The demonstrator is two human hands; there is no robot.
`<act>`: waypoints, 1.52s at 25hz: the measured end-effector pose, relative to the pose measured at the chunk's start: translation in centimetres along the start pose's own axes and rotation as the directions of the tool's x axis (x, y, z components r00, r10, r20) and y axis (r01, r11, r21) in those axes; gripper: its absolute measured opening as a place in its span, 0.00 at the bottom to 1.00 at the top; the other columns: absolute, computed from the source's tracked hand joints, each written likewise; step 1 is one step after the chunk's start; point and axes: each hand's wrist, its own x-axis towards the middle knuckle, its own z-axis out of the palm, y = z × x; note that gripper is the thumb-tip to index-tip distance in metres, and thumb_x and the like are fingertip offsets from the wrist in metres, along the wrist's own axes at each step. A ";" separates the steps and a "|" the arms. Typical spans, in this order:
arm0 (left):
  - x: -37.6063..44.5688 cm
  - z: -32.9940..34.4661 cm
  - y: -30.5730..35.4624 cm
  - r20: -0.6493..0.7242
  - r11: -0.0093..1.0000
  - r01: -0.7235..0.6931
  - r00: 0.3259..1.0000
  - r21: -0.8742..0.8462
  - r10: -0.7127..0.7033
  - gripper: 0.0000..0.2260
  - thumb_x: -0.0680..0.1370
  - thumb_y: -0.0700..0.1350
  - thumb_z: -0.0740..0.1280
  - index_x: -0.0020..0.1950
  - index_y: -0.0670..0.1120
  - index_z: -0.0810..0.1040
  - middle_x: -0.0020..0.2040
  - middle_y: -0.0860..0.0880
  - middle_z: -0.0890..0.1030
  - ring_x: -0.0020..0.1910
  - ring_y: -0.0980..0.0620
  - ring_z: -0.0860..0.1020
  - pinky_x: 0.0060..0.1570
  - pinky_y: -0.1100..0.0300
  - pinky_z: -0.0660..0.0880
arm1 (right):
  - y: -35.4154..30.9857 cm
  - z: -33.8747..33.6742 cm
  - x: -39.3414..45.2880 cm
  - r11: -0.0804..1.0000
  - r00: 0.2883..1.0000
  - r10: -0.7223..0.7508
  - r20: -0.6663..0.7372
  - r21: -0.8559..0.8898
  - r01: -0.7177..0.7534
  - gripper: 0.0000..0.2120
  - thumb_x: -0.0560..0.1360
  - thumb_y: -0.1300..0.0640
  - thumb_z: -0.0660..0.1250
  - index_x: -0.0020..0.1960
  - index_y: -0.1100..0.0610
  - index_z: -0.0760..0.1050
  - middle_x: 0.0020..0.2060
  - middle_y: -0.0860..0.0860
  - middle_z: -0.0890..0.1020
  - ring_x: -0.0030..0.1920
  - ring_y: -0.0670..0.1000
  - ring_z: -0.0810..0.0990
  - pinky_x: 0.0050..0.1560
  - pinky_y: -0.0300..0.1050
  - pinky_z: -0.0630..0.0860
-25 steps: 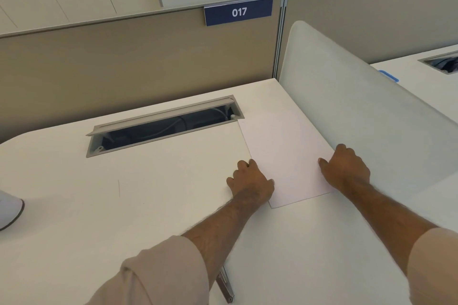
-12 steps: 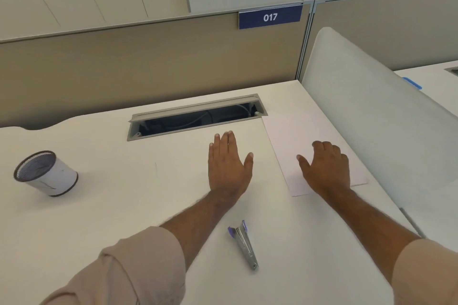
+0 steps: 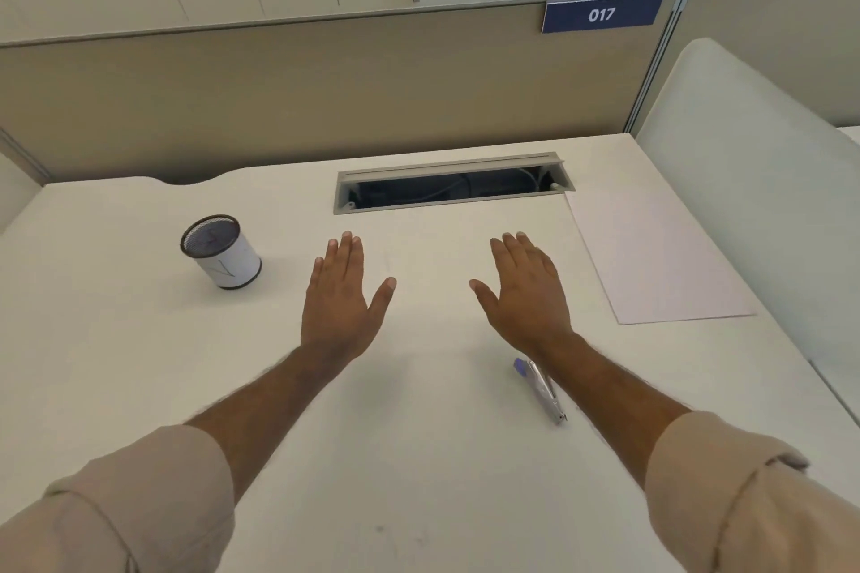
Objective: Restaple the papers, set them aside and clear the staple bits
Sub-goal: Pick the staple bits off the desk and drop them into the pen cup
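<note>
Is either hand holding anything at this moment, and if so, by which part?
Nothing is held. The left hand and right hand are both open, fingers straight, over the desk.

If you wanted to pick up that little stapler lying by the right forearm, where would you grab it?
Probably across the middle of the stapler, pinching its two long sides from above. It lies flat on the desk, slim and long, purple end pointing away, so the narrow width fits between thumb and fingers. The right hand is nearest, though the forearm partly covers it.

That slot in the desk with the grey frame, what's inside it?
Inside the slot a dark cavity shows, with pale cables looped through it near the right end. Its raised grey flap and the shadow hide whatever lies deeper.
</note>
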 end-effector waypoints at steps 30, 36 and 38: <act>-21.1 3.5 -9.7 0.201 0.994 0.068 0.976 0.084 -0.084 0.32 0.82 0.61 0.46 0.80 0.45 0.48 0.81 0.49 0.48 0.79 0.52 0.46 0.78 0.53 0.45 | -9.4 5.6 -19.6 0.926 0.782 -0.321 0.535 0.003 0.379 0.55 0.65 0.18 0.48 0.78 0.52 0.36 0.78 0.47 0.37 0.75 0.49 0.29 0.74 0.61 0.33; -21.1 3.5 -9.6 0.188 0.995 0.073 0.979 0.061 -0.084 0.32 0.81 0.61 0.45 0.80 0.46 0.48 0.81 0.50 0.48 0.79 0.52 0.45 0.78 0.54 0.45 | -10.6 6.5 -16.9 0.954 0.834 -0.268 0.483 0.011 0.300 0.52 0.67 0.21 0.48 0.78 0.53 0.39 0.79 0.48 0.41 0.76 0.49 0.31 0.74 0.61 0.35; -21.1 3.5 -9.6 0.179 0.995 0.076 0.980 0.058 -0.086 0.32 0.81 0.61 0.46 0.80 0.46 0.48 0.81 0.50 0.48 0.79 0.53 0.45 0.78 0.53 0.45 | -11.4 6.5 -17.7 0.934 0.808 -0.330 0.489 0.043 0.355 0.52 0.68 0.21 0.48 0.78 0.53 0.38 0.78 0.48 0.40 0.76 0.49 0.31 0.74 0.61 0.35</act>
